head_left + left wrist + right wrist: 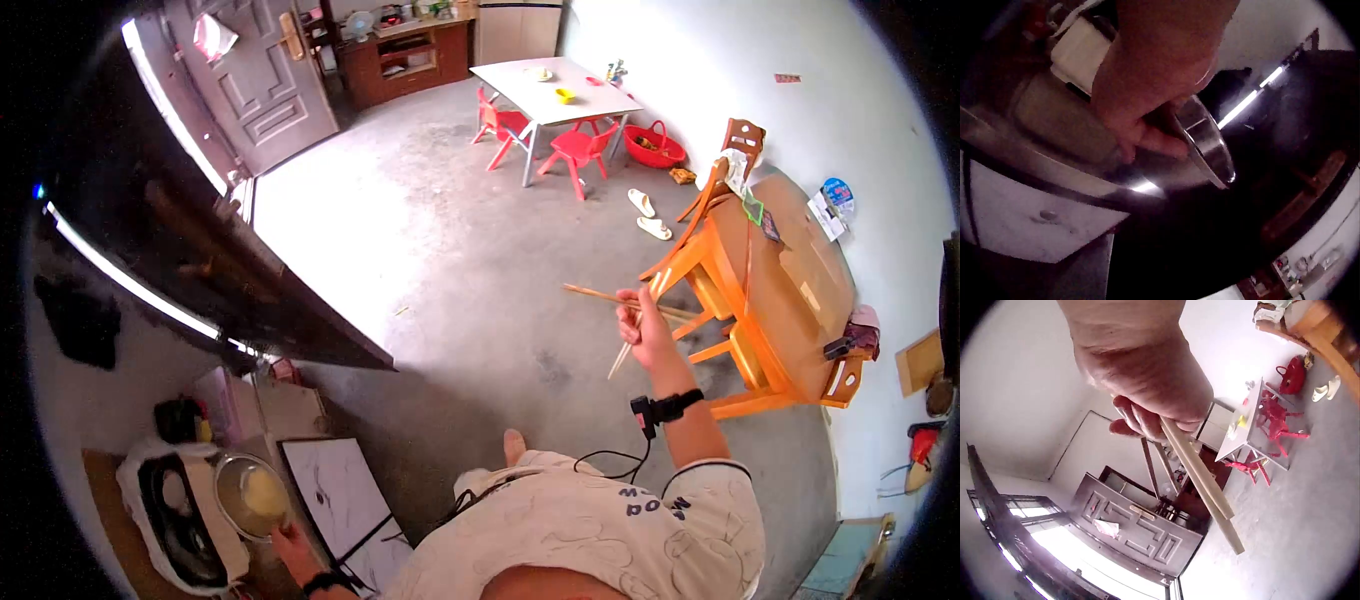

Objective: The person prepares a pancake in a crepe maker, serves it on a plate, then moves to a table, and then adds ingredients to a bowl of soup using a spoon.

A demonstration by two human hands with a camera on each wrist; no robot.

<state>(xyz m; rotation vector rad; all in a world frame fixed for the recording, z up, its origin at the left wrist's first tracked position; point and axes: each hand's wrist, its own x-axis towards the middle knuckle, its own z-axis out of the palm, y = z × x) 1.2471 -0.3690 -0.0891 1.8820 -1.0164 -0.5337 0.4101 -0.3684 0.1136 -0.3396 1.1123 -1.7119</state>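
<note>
Several wooden chopsticks [592, 292] are in my right hand [650, 332], raised at chest height in front of me. Its fingers are curled round them. In the right wrist view the chopsticks [1200, 478] stick out from the fist in different directions. At the lower left, my left hand [292, 552] grips the near rim of a shiny metal bowl [224, 492]. A pale yellow mass [264, 493] lies inside that bowl. The left wrist view shows the fingers against the outside of the bowl [1209, 140], with the thumb mostly hidden.
Left of the bowl stands a white container with a dark inside [185, 520]. A cabinet with white marbled fronts [335, 490] is below. To my right are a brown table [790, 250] and wooden chairs [740, 340]. Farther off are a white table [510, 80] and red chairs [580, 150].
</note>
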